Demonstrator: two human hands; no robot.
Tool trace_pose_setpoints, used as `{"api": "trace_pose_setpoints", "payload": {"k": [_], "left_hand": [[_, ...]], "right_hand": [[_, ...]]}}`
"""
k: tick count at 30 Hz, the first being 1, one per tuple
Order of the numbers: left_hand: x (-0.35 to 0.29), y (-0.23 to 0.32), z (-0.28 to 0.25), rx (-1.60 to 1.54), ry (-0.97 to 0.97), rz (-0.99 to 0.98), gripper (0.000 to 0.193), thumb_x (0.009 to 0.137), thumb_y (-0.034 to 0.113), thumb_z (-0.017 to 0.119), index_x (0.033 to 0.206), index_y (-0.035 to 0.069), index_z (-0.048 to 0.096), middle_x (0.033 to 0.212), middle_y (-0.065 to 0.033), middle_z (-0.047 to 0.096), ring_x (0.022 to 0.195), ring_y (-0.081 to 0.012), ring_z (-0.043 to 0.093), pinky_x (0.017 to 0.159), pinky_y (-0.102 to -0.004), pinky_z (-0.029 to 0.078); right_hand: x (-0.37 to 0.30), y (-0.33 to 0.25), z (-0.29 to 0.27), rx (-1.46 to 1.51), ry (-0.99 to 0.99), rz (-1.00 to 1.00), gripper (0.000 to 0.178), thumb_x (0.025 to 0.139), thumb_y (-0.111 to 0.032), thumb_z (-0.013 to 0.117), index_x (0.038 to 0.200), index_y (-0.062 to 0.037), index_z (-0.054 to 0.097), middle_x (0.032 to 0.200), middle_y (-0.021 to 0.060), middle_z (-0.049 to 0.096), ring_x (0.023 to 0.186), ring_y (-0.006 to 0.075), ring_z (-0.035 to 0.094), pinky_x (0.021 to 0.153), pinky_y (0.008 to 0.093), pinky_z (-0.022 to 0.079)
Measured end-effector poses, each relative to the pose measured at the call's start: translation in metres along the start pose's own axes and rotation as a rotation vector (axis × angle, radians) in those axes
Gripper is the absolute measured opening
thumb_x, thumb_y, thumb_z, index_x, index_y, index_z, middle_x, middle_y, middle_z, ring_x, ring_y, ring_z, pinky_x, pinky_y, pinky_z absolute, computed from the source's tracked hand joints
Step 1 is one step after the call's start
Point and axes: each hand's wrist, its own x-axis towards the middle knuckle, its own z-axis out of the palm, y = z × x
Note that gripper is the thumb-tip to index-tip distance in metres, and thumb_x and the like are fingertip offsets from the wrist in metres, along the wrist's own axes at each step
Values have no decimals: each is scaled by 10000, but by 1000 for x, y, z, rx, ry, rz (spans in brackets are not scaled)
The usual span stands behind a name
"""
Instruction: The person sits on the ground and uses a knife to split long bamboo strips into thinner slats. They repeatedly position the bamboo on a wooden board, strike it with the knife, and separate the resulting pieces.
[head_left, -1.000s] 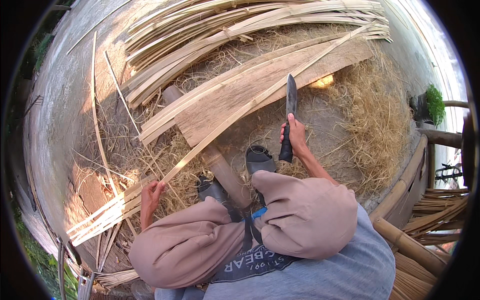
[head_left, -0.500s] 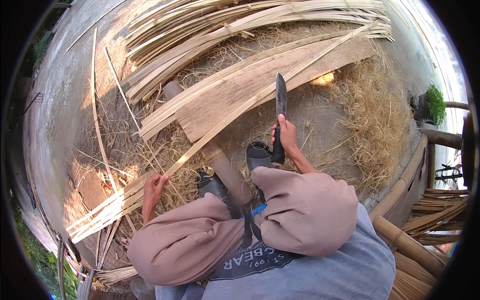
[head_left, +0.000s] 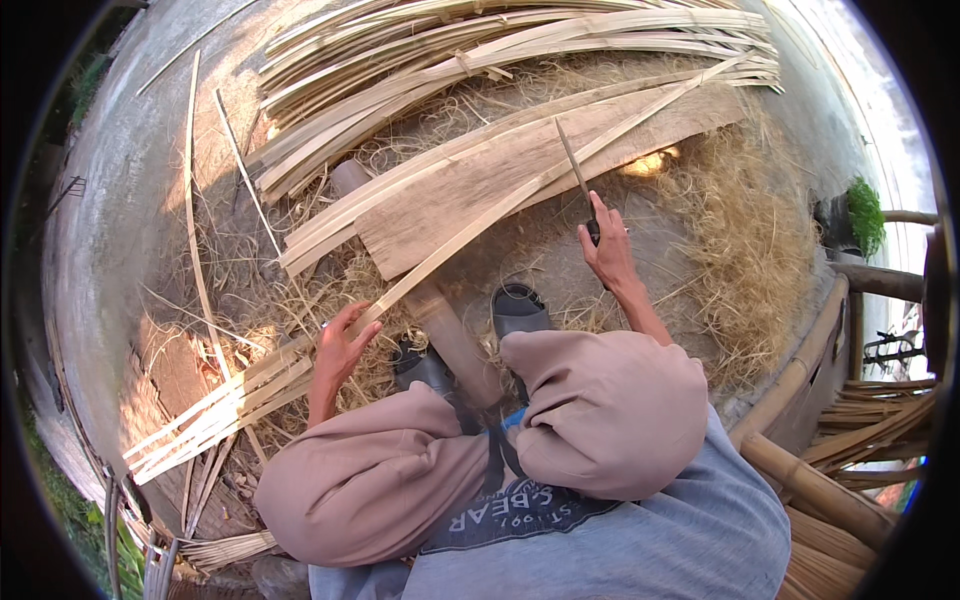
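Note:
My left hand (head_left: pixel 345 338) is closed on the near end of a long pale bamboo strip (head_left: pixel 470 228). The strip slants away to the right, across a wide flat wooden board (head_left: pixel 440 222). In my right hand (head_left: pixel 609 250) is a large knife (head_left: pixel 573 160) with a dark handle, mostly covered by my fingers. Its blade is turned edge-on and points away from me, with the tip over the board and strip in this view; whether it touches them I cannot tell. More split strips (head_left: pixel 340 222) lie along the board's far side.
A big pile of bamboo strips (head_left: pixel 420 75) lies beyond the board. A smaller bundle (head_left: pixel 215 415) is at the left. Thin shavings (head_left: pixel 735 240) heap up at the right. A round post (head_left: pixel 455 345) runs between my feet, beneath the board. Bamboo poles (head_left: pixel 800 375) stand at the right edge.
My left hand has moved slightly right and away from me along the strip. My right hand has moved away and to the right, turning the knife from broadside to edge-on, its tip leaning left.

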Motion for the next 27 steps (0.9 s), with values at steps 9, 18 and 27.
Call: {"api": "trace_pose_setpoints", "payload": {"k": [9, 18, 27], "left_hand": [[13, 67, 37, 271, 5, -52, 365, 1017, 431, 650, 1307, 229, 742, 859, -118, 668, 762, -323, 672, 694, -433, 516], [23, 71, 41, 144, 12, -24, 355, 1008, 454, 655, 1252, 224, 774, 843, -126, 705, 778, -314, 684, 716, -446, 509], [22, 77, 49, 299, 108, 58, 344, 941, 424, 752, 1191, 191, 789, 824, -111, 668, 711, -319, 664, 639, -434, 491]], "right_hand": [[-11, -54, 1, 104, -543, 478, 537, 975, -519, 629, 1045, 12, 662, 762, 269, 691, 787, 477, 704, 746, 542, 543], [11, 14, -13, -29, -271, 406, 436, 921, -405, 667, 787, 10, 650, 682, 210, 674, 646, 369, 704, 613, 494, 529], [-38, -94, 13, 62, -715, 102, 695, 1021, -641, 523, 898, 34, 632, 723, 245, 679, 698, 456, 700, 634, 520, 547]]}}
